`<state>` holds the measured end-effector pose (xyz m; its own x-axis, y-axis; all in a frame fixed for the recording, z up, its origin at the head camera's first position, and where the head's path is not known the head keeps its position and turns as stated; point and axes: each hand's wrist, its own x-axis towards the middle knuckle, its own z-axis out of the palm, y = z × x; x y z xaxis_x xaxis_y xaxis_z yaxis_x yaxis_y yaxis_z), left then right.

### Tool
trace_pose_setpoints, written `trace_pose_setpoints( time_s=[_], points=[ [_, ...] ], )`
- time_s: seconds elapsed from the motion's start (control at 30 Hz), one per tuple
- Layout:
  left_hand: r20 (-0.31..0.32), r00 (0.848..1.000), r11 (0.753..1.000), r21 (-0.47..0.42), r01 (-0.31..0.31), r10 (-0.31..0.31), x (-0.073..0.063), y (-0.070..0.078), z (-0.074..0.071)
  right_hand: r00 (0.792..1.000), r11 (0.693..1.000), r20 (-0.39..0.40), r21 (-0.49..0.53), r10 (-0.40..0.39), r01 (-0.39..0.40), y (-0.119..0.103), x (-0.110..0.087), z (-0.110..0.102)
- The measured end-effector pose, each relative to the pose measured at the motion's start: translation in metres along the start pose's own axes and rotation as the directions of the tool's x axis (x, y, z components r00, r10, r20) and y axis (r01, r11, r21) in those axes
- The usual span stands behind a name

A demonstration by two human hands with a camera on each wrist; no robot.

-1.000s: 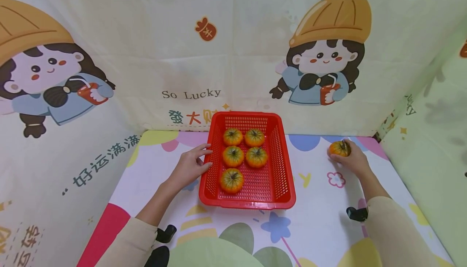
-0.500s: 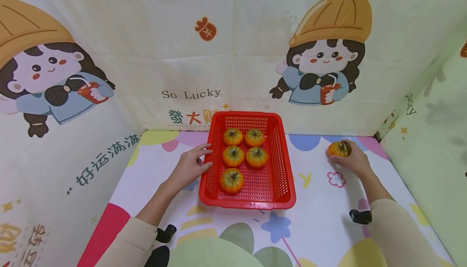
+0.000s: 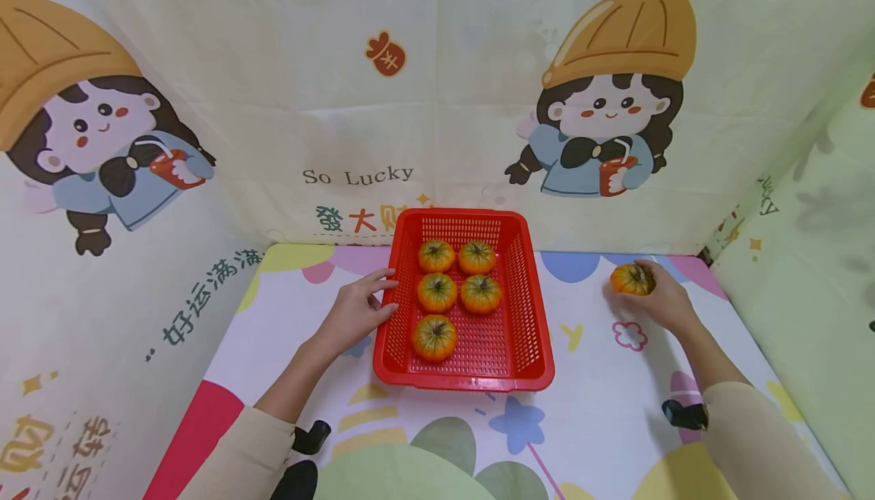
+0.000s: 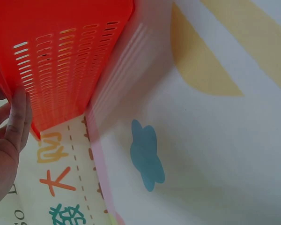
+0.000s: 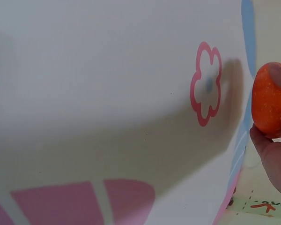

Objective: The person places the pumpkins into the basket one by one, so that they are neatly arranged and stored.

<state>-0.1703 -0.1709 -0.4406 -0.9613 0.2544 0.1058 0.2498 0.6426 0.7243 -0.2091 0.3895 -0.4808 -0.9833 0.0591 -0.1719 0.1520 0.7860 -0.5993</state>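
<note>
A red plastic basket (image 3: 529, 367) with slotted walls stands on the table, holding several small orange pumpkins (image 3: 434, 339) set out in two columns. My left hand (image 3: 354, 314) rests at the basket's left rim with its fingers loosely extended; in the left wrist view, fingers (image 4: 19, 115) touch the rim and outer wall. Towards the table's back right, my right hand (image 3: 663, 295) holds another small pumpkin (image 3: 630, 280) between thumb and fingers. The right wrist view shows that pumpkin's smooth orange side (image 5: 269, 103), cut off by the frame edge.
The table's patterned cover (image 3: 581, 424) spreads around the basket. A printed cloth wall (image 3: 465, 105) rises behind the table, with more cloth on both sides. Beige sleeves (image 3: 759, 439) and black wrist-worn pieces (image 3: 683, 414) are on the arms.
My right hand has shifted slightly left with the pumpkin, while its forearm has swung a little to the right. The left hand and the basket stay where they were.
</note>
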Motion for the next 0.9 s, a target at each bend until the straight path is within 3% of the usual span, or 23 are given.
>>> trace_pose_setpoints(
  time_s=[0.5,0.9],
  points=[
    [0.014,1.000,1.000,-0.012,0.020,-0.020,-0.001,0.001,0.000,0.995,0.995,-0.001,0.006,-0.103,0.103,-0.021,-0.013,-0.001],
    [0.005,1.000,1.000,-0.001,0.003,-0.003,-0.001,0.000,-0.001,0.975,0.975,-0.013,0.031,-0.221,0.222,-0.047,-0.025,0.000]
  ],
)
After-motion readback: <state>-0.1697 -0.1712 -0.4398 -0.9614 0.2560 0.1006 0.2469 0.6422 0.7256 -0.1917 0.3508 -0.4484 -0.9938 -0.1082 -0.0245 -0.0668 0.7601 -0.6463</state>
